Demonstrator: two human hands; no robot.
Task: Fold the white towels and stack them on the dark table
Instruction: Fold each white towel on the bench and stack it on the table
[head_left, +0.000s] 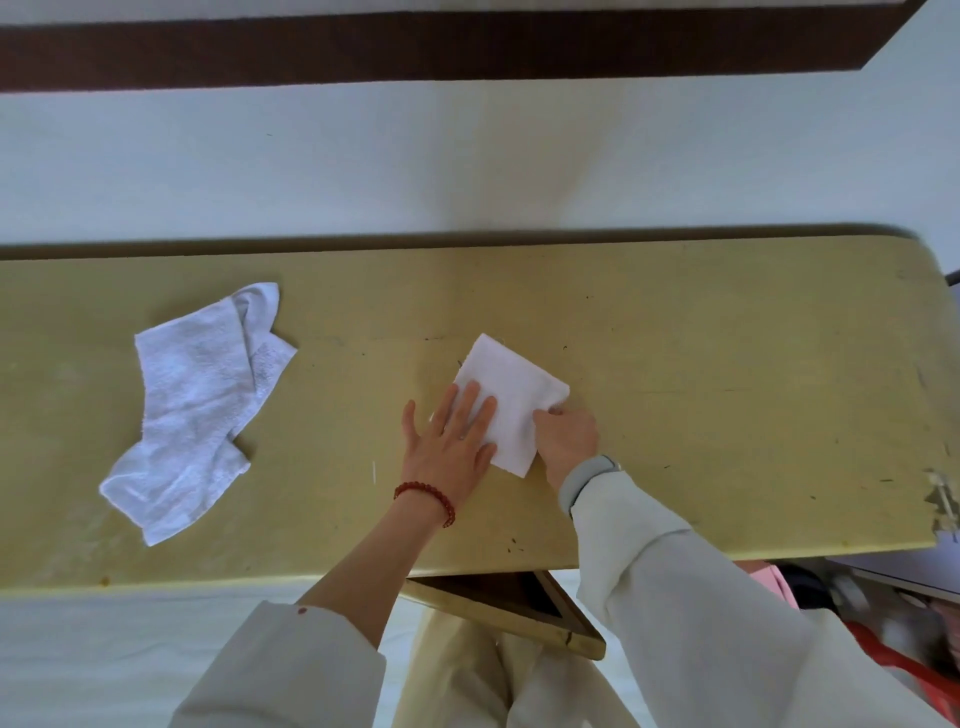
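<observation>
A small folded white towel (511, 387) lies near the middle of the yellowish table (727, 389). My left hand (449, 441), with a red bead bracelet at the wrist, lies flat with spread fingers on the towel's left part. My right hand (566, 441) is curled at the towel's right edge, its fingers pinching that edge. A second white towel (200, 410) lies crumpled and unfolded on the table's left part, apart from both hands.
The table's far edge meets a pale wall with a dark brown band (467, 52) across the top. The table's right end (940, 499) is chipped. A wooden brace (519, 608) sticks out under the near edge. Cluttered items (893, 649) sit at lower right.
</observation>
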